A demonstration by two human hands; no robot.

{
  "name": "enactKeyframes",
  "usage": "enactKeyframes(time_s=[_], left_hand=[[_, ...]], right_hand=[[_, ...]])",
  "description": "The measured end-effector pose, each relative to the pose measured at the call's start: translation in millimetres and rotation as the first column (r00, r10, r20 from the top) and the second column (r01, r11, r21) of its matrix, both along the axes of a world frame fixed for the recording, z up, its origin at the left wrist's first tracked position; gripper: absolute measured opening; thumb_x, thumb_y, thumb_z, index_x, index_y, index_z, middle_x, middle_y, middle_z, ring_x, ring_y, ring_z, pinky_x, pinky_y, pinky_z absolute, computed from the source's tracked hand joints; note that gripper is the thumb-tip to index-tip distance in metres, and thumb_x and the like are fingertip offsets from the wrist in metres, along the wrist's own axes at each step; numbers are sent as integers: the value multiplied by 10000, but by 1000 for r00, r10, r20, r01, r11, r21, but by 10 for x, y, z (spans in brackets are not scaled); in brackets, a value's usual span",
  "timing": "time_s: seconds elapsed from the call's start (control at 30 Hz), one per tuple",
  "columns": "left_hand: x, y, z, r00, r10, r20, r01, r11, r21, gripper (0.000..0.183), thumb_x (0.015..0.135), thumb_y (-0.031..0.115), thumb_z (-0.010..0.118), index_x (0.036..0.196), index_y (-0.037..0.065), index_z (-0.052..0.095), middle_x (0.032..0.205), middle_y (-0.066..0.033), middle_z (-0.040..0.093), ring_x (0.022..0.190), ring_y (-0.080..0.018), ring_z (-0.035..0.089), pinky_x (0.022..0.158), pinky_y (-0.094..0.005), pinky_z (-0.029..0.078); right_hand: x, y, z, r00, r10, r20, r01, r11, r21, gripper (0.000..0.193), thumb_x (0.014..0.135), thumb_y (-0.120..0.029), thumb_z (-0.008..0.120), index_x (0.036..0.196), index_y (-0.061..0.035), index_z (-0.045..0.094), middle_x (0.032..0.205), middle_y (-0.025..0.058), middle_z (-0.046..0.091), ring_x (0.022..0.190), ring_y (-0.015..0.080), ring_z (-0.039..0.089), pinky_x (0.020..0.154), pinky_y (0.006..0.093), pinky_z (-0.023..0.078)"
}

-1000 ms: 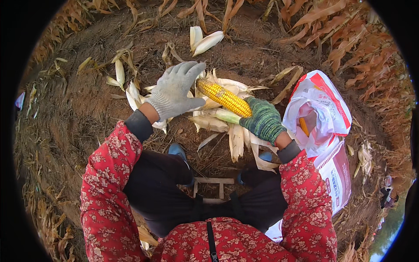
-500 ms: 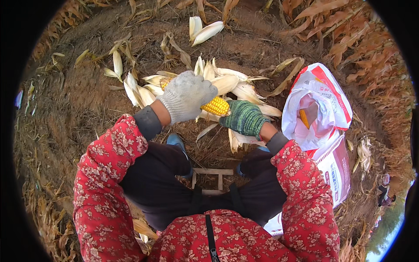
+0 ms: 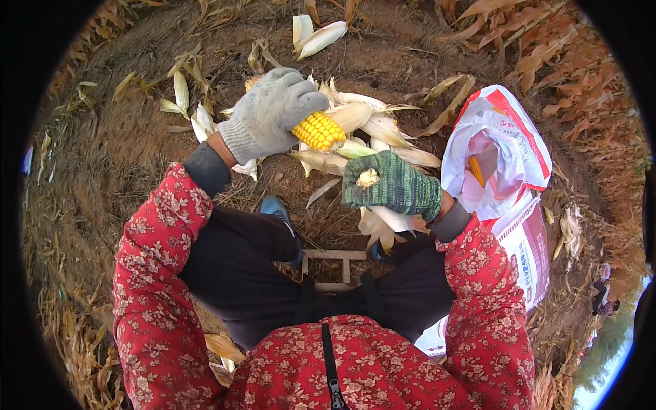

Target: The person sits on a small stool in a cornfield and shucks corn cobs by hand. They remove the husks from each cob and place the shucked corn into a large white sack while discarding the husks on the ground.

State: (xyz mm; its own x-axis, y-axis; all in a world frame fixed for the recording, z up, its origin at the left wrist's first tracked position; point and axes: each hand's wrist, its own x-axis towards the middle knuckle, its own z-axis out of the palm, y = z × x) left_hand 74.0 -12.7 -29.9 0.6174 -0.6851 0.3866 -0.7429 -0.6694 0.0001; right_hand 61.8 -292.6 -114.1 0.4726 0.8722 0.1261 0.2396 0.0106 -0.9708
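My left hand [image 3: 277, 109], in a pale grey knit glove, is wrapped round a yellow ear of corn [image 3: 318, 130]. One bare end of the ear sticks out toward the right, and its other end shows past the far side of the glove. Over to the right, my right hand [image 3: 400, 186] wears a green striped knit glove and is closed on a corn husk [image 3: 389, 220]. The pale broken stub [image 3: 367, 178] of the husk pokes out at the top of that fist, with dry leaves hanging below. A gap separates the two hands.
Pale husks [image 3: 355, 113] lie heaped on the soil beyond my hands. To the right stands an open white and red sack [image 3: 456, 147] with an ear of corn [image 3: 476, 169] inside. A wooden frame [image 3: 335, 255] lies between my feet. Dry corn plants [image 3: 581, 96] border the right side.
The ear has come apart from the husk. My left hand has moved up and left with the ear, while my right hand has drawn slightly right with the husk, its stub now showing.
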Motion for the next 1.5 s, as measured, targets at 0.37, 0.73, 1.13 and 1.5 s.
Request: enactKeyframes(time_s=[0.37,0.73,1.13,1.5], left_hand=[[147,246,405,847,472,246,-363,850,-382,463,729,207,791,1155,128,627,1050,-74,663,995,-289,631,878,-391,506],[8,-30,282,713,276,-645,-627,664,-409,459,844,327,759,1179,59,595,1021,-38,672,911,-138,643,806,-310,519],[-106,-193,-238,701,173,-691,60,952,300,484,886,454,587,1187,75,608,1050,-144,641,1005,-330,604,869,-428,471],[-49,103,-184,781,146,-608,-81,988,133,446,872,423,622,1142,67,622,1030,-156,658,972,-331,630,856,-417,487]], right_hand=[[459,1386,-299,468,-705,-532,784,610,-118,742,824,-415,763,1347,19,467,1123,187,625,1035,229,605,885,336,496],[391,1560,-420,709,-324,-627,483,870,96,1049,671,-174,898,1495,-68,257,1421,136,458,1247,260,501,1021,363,461],[-716,35,-764,-158,-452,-878,421,773,-474,564,844,-432,707,1234,-76,510,1114,148,641,951,303,670,829,478,564],[376,-1646,-1189,-395,-483,-781,879,48,-474,430,951,-551,448,1038,-141,546,715,24,542,589,220,556,582,413,526]])
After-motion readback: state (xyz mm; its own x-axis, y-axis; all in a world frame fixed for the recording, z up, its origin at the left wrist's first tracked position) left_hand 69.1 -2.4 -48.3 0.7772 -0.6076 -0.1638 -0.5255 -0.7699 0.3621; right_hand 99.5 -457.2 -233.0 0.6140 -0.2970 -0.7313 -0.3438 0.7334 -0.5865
